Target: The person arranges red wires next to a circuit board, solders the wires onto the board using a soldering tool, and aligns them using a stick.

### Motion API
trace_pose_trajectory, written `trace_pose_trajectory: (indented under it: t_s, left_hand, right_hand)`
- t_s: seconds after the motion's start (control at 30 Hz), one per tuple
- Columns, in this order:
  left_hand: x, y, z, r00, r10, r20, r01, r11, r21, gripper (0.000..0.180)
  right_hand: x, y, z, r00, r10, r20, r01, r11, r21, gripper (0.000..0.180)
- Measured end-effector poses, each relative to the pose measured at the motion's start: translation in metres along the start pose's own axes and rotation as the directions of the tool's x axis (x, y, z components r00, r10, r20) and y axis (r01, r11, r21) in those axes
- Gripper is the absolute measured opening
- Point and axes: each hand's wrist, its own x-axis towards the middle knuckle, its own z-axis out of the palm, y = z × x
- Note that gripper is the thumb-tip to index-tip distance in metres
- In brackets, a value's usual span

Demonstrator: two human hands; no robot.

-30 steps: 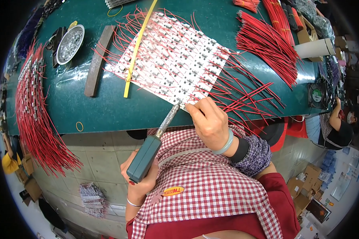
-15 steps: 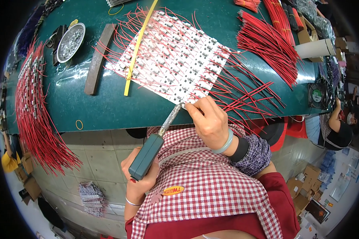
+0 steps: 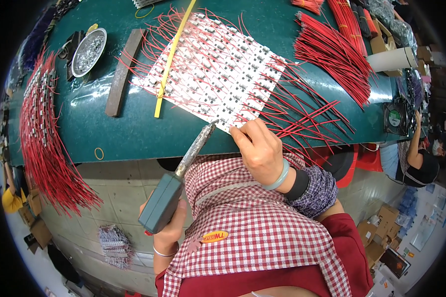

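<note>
My left hand [image 3: 172, 226] is closed round the dark green handle of a soldering iron [image 3: 162, 202]. The iron slants up to the right, its speckled metal barrel ending by the near edge of a white circuit board panel [image 3: 223, 101]. Rows of small black parts and many thin red wires cover the panel, which lies turned at an angle on the table. At its near corner the thumb and forefinger of my right hand [image 3: 262, 151] are pinched together; what is between them is hidden. Red and dark wires [image 3: 307, 106] fan out from the panel's right side, past that hand.
A yellow strip [image 3: 171, 59] lies across the panel. Left of it are a brown bar [image 3: 125, 74], a metal bowl [image 3: 89, 53] and a bundle of wired boards [image 3: 42, 128] overhanging the green table [image 3: 129, 136]. Red wire bundles [image 3: 332, 59] lie at right. Another person [image 3: 421, 153] sits far right.
My left hand has drawn the soldering iron back to the left, and its tip has moved away from my right fingertips. My right hand has stayed at the panel's corner.
</note>
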Motion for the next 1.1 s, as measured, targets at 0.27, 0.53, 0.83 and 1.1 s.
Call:
trace_pose_trajectory:
  t_s: [0.27,0.53,0.83,1.1]
  left_hand:
    - [0.005,-0.004,0.002,0.995,0.06,0.076,-0.066,0.995,0.073,0.018]
    - [0.004,-0.005,0.012,0.994,0.032,0.105,-0.036,0.999,0.03,0.018]
    - [0.017,0.009,0.015,0.971,0.177,0.16,-0.201,0.968,0.148,0.017]
    - [0.021,0.011,0.015,0.976,0.158,0.151,-0.177,0.977,0.123,0.016]
  right_hand:
    - [-0.003,0.003,0.002,0.999,-0.006,0.038,0.005,1.0,0.028,0.024]
    - [0.002,0.007,0.004,0.997,0.083,0.003,-0.082,0.979,0.187,0.031]
    - [0.002,0.007,0.007,0.996,0.089,-0.019,-0.083,0.974,0.209,0.032]
    - [0.004,0.005,0.009,0.995,0.09,-0.041,-0.081,0.98,0.183,0.032]
